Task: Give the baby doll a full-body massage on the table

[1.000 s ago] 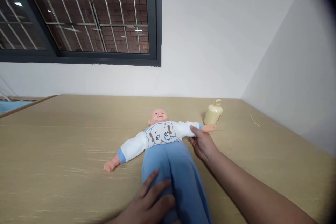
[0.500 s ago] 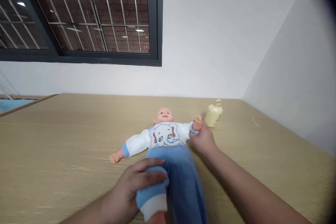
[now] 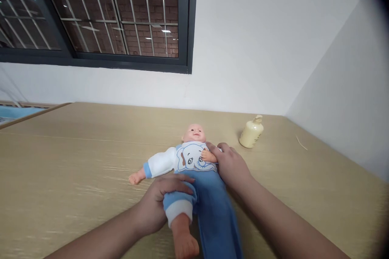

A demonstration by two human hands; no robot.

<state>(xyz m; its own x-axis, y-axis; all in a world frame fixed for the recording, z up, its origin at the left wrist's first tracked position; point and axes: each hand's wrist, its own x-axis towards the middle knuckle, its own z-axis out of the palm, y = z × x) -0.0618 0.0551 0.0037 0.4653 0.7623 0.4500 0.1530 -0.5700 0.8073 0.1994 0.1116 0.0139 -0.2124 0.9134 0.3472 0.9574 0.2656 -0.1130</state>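
Note:
A baby doll (image 3: 194,156) lies on its back on the wooden table, its head toward the wall. It wears a white top with an elephant face and blue trousers (image 3: 212,206). My left hand (image 3: 159,200) is wrapped round the doll's bent leg at the left, just above the white cuff; the bare foot (image 3: 184,240) sticks out below. With my right hand (image 3: 232,166) I hold the doll's arm on the right, folded over its chest so that its small hand (image 3: 209,156) rests on the elephant. The other doll arm lies stretched out to the left.
A cream pump bottle (image 3: 251,133) stands on the table (image 3: 91,145) to the right of the doll's head. Farther right lies a thin pale strip (image 3: 300,142). White walls meet at the back right corner, and a barred window (image 3: 121,12) is at the upper left.
My right hand has moved left, folding the doll's arm from its side onto its chest. The leg in my left hand has been raised, bringing the bare foot into view.

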